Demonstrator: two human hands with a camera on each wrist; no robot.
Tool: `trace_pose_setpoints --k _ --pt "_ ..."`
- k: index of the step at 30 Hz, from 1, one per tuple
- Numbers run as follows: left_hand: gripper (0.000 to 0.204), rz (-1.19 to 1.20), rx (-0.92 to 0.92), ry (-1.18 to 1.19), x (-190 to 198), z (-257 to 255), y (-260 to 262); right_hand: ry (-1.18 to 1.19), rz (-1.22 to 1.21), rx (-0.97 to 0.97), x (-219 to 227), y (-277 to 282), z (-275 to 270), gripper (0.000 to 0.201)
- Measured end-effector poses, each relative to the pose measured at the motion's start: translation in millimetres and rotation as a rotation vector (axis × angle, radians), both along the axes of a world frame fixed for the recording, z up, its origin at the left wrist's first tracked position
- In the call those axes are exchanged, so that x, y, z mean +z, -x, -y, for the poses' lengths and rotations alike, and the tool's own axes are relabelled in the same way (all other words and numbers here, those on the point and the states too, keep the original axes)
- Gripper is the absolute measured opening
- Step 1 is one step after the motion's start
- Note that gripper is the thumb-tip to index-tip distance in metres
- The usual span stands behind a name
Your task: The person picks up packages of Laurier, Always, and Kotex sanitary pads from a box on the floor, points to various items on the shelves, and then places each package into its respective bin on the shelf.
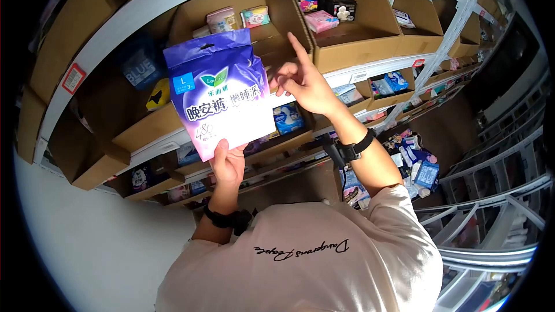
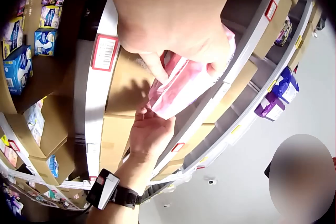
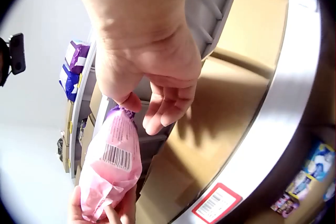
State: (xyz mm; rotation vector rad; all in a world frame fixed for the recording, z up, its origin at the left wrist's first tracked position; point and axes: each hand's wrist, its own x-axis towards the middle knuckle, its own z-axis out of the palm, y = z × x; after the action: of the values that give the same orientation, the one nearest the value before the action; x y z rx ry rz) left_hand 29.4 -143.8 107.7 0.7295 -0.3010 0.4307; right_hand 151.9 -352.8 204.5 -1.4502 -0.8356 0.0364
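Note:
A purple-to-white pack of overnight sanitary pants [image 1: 231,92], marked L and 480, is held up in front of the shelf. My left hand [image 1: 228,164] grips its lower corner, thumb on the front and fingers behind. Its pink underside with a barcode [image 3: 116,157] faces the right wrist camera. At the pack's right edge is my right hand [image 1: 306,84], index finger stretched out toward the shelf and the others loosely bent. In the right wrist view, the thumb of that hand [image 3: 152,71] lies right at the pack's purple end.
Cardboard bins [image 1: 355,49] line curved shelves ahead, holding small packs such as a pink one [image 1: 321,21] and a black box [image 1: 340,7]. Blue and white packs [image 1: 426,174] fill a container at floor level on the right. Grey racks [image 1: 491,225] stand behind it. Another person [image 2: 302,179] shows in the left wrist view.

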Motion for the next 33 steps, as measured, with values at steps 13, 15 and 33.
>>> trace_pose_setpoints --k 13,15,33 --pt "0.055 -0.017 0.008 -0.008 8 109 -30 -0.004 -0.01 -0.003 6 -37 119 0.088" --pt "0.055 -0.021 0.007 -0.013 9 123 -31 -0.001 -0.001 -0.011 3 -42 133 0.088" --pt "0.053 -0.109 -0.043 -0.066 14 200 -63 0.008 -0.027 -0.199 6 -53 242 0.085"
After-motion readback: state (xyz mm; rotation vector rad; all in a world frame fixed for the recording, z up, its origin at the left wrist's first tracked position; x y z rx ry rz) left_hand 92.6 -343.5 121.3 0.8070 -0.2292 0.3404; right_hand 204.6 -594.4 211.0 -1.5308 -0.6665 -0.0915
